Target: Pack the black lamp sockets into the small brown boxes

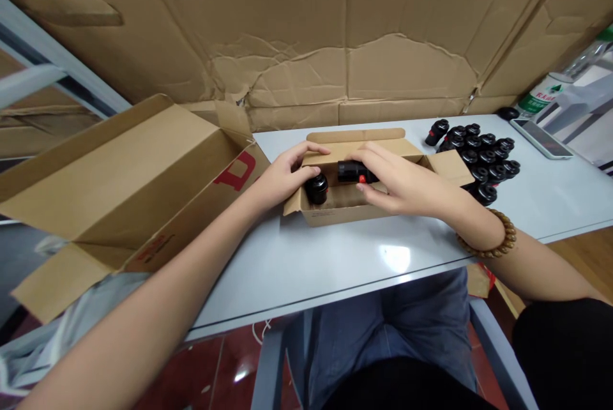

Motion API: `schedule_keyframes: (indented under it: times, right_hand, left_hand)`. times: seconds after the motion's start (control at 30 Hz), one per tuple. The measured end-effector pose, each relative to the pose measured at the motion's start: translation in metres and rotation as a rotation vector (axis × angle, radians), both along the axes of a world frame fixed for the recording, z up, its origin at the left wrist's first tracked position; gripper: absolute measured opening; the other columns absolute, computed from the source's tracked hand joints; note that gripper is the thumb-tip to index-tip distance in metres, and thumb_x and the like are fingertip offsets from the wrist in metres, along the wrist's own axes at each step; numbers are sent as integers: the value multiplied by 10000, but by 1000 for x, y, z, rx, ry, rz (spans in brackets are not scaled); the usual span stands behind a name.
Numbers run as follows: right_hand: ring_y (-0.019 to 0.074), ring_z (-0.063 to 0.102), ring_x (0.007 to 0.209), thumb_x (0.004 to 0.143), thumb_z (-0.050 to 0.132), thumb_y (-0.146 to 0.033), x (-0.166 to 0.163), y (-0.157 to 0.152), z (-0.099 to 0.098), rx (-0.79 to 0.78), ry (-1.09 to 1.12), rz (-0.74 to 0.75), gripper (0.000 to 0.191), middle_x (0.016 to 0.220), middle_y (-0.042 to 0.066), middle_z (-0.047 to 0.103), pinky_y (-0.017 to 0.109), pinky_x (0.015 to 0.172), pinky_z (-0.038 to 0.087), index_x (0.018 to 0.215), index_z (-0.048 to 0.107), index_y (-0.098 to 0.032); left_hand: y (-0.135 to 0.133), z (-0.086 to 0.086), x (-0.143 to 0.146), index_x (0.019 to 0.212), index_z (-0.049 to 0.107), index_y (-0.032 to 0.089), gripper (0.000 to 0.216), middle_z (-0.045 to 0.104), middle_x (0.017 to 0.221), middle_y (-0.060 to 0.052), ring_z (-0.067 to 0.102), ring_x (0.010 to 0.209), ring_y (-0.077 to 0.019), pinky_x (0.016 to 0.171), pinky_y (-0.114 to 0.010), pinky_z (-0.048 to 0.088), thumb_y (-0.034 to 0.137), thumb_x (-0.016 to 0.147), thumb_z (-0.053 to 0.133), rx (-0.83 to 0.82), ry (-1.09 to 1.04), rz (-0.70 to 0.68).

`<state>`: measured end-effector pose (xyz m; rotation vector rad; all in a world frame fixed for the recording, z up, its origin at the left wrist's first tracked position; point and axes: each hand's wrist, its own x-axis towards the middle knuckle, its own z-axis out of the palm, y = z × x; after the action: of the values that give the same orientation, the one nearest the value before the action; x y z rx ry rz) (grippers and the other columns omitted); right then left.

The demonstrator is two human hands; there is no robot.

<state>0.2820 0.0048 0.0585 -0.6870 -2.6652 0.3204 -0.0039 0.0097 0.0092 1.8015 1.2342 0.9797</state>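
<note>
A small open cardboard box lies on the table in front of me. My left hand grips its left end, fingers over the back corner and thumb by a black cylindrical part standing inside. My right hand is closed around a second black cylindrical part with a small red knob, held sideways over the box opening. The palm covers that part's right end. Several more black parts stand grouped on the table to the right, past the box's raised end flap.
A larger open carton with red print sits left of the table, flaps spread. Tall cardboard lines the back. At the right lie a phone and a bottle with a green label.
</note>
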Motion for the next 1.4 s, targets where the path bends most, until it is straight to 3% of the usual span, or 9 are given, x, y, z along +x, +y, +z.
schedule_keyframes:
  times: [0.23,0.6,0.77,1.03,1.27,1.4]
  right_hand:
    - [300,687,1067,1128,473,-304,3,-6,4,2,0,-21,437,1298,153,622,471,980,612,1545,560,-206]
    - [278,682,1017,1104,527,-269,4,3,-6,-7,36,-8,335,1308,161,628,495,967,623,1422,585,-183]
    - [294,673,1048,1081,513,-224,4,4,-7,29,59,38,280,1206,143,652,486,948,617,1345,598,-187]
    - [292,668,1054,1097,487,-260,4,3,-4,-23,97,44,417,1226,150,621,477,967,609,1486,555,-124]
    - [275,643,996,1139,397,-293,4,3,-3,-23,61,26,364,1198,132,603,482,951,587,1399,602,-142]
    - [283,655,1029,1131,460,-326,5,3,-5,-27,74,12,332,1229,134,608,486,951,594,1394,588,-168]
  left_hand:
    - [0,-1,0,1295,743,253,406,759,1222,-49,697,1180,-343,1103,-493,552,395,917,696,6,11,5]
    - [-3,3,0,1312,727,240,443,770,1278,-68,694,1254,-365,1123,-529,576,415,908,683,3,62,13]
    - [-3,1,-1,1319,720,240,443,777,1324,-74,701,1272,-368,1151,-538,568,431,920,689,20,75,-1]
    - [-2,1,-2,1321,726,236,438,774,1321,-78,703,1275,-374,1142,-542,576,430,930,682,31,88,2]
    - [-4,1,-1,1341,723,234,461,769,1325,-73,700,1271,-366,1133,-525,574,437,930,685,23,77,9]
    - [-3,2,-1,1330,731,234,461,772,1291,-69,701,1247,-364,1129,-526,570,449,925,691,21,81,8]
